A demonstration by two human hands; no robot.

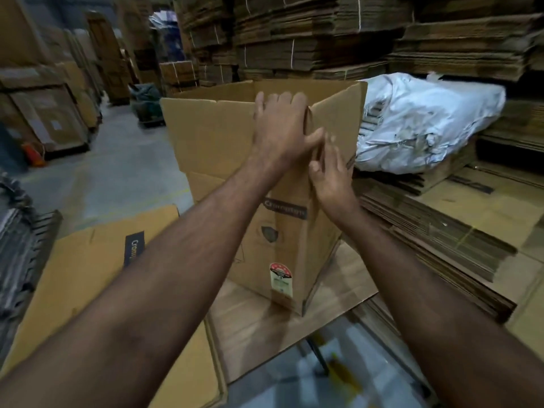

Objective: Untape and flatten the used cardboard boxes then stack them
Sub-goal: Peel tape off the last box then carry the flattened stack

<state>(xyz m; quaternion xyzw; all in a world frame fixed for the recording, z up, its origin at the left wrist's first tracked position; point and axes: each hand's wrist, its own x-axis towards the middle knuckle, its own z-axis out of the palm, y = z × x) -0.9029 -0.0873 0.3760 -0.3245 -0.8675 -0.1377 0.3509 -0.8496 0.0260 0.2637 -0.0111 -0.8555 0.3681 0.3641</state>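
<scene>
A tall brown cardboard box (223, 160) stands upright in front of me with its top flaps raised and one vertical corner edge facing me. My left hand (279, 128) lies over the upper part of that corner, fingers stretched toward the rim and thumb across the edge. Just below and to the right, my right hand (329, 169) rests on the box's right face with its fingers straight beside the corner. A flattened box (88, 275) with a dark label lies on the floor at the lower left. The standing box rests on a flat cardboard sheet (265, 325).
Low stacks of flattened cardboard (441, 231) spread to the right, with a white plastic sack (424, 119) lying on one. Tied bundles of cardboard (294, 33) rise behind the box. Cartons on pallets (44, 113) line the left of a grey floor aisle (117, 172).
</scene>
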